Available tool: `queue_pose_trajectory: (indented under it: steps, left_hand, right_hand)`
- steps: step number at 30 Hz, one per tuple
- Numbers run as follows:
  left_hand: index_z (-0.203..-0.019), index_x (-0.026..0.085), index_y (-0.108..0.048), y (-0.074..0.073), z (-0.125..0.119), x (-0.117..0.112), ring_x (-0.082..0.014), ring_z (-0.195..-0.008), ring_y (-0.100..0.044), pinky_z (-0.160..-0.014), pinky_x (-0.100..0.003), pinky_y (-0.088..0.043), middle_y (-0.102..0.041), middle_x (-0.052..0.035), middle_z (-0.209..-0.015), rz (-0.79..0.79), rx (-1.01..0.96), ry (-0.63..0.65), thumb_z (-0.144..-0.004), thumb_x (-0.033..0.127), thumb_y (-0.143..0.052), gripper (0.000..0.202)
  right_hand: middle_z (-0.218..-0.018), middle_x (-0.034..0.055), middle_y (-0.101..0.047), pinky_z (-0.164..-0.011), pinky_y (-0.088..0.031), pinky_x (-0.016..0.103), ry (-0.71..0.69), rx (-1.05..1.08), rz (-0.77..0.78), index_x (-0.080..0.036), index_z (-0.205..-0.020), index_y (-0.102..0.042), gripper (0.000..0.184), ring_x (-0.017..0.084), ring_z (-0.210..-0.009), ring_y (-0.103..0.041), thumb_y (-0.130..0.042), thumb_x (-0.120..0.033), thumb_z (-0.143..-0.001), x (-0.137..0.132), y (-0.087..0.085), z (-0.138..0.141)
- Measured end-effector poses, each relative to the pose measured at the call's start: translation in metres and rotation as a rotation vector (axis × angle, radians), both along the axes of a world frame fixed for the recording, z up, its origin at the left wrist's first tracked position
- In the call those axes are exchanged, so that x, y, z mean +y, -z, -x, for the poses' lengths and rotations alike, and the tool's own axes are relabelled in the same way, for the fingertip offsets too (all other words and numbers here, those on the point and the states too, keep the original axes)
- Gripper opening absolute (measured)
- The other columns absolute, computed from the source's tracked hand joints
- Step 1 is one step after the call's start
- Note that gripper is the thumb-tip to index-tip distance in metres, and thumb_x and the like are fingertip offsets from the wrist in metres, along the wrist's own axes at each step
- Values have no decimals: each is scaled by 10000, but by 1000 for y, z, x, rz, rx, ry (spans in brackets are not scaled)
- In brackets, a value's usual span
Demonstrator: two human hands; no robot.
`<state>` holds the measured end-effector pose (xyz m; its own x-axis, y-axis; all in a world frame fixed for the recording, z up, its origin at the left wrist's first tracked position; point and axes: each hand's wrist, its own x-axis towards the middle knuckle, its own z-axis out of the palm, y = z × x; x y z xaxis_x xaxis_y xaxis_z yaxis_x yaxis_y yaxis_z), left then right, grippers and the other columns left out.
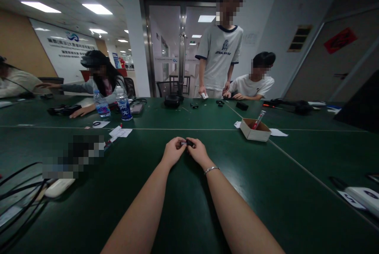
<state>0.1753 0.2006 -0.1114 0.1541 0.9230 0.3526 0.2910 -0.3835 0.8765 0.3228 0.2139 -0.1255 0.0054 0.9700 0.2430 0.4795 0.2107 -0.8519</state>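
My left hand (pixel 172 153) and my right hand (pixel 199 152) meet over the green table (pixel 189 191), fingertips almost touching. Between the right thumb and fingers is a small black object (pixel 190 142), its kind too small to tell. A thin, shiny, pale piece (pixel 183 143) shows at the left fingertips, next to the black object; whether the two are joined I cannot tell. Both hands are closed in a pinch, and the fingers partly hide what they hold. A silver bracelet (pixel 211 169) circles my right wrist.
An open cardboard box (pixel 255 135) holding a red-and-clear tube stands ahead right. Two water bottles (pixel 123 106) stand ahead left. Cables (pixel 22 195) and a white device (pixel 60 187) lie at left, another white device (pixel 365 198) at right. Several people are across the table.
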Motion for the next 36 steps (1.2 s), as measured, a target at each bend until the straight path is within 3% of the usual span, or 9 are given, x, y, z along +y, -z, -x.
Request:
queue_pose_trajectory:
  steps: [8, 14, 19, 36]
  left_hand:
    - [-995, 180, -651, 7, 1, 8, -166, -874, -651, -826, -303, -524, -686, -55, -947, 22, -108, -11, -806, 173, -605, 195]
    - [-1004, 184, -656, 8, 2, 11, -180, -914, -650, -850, -318, -517, -688, -63, -983, 48, -136, -30, -811, 184, -602, 201]
    - [-990, 174, -659, 9, 3, 13, -190, -915, -651, -854, -326, -508, -695, -65, -962, 67, -137, -49, -814, 213, -609, 187]
    - [-911, 146, -687, 9, 7, 19, -189, -788, -646, -739, -297, -496, -703, -82, -862, 138, -90, -97, -792, 266, -612, 184]
  right_hand:
    - [-951, 48, -587, -513, -500, 201, -49, 139, -39, -153, -1143, -634, 361, 71, -533, -561, -505, -90, -811, 3, 6, 2]
    - [-1028, 74, -634, -493, -536, 216, -104, 409, 35, -155, -1156, -596, 401, 98, -540, -624, -561, -71, -766, 2, 3, 4]
    - [-814, 58, -680, -557, -585, 247, -140, 581, 120, -118, -1054, -638, 276, 148, -581, -674, -616, -77, -782, 3, -2, -1]
    - [-897, 64, -670, -620, -624, 235, -206, 676, 163, -131, -987, -662, 229, 166, -652, -711, -649, -8, -794, -3, -7, -4]
